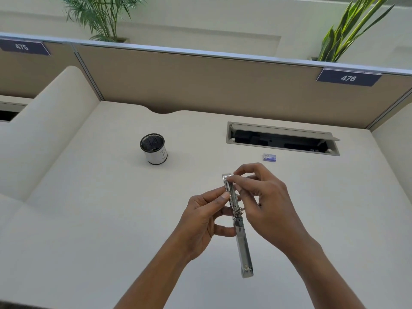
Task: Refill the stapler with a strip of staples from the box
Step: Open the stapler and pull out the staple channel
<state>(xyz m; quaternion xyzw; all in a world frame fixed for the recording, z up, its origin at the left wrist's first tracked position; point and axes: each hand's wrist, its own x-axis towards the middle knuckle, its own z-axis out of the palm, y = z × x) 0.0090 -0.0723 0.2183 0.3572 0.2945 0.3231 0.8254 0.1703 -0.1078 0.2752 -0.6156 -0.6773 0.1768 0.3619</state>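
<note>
A silver metal stapler is swung fully open into one long line, held above the desk. My left hand grips its middle from the left, near the hinge. My right hand pinches the far half with thumb and fingertips pressed on the staple channel; whether a staple strip lies under the fingers is hidden. The small blue staple box lies on the desk beyond my hands, to the right.
A black mesh pen cup with a white label stands at centre left. An open cable hatch is cut into the desk behind the box. Tan partition panels numbered 475 and 476 close the back.
</note>
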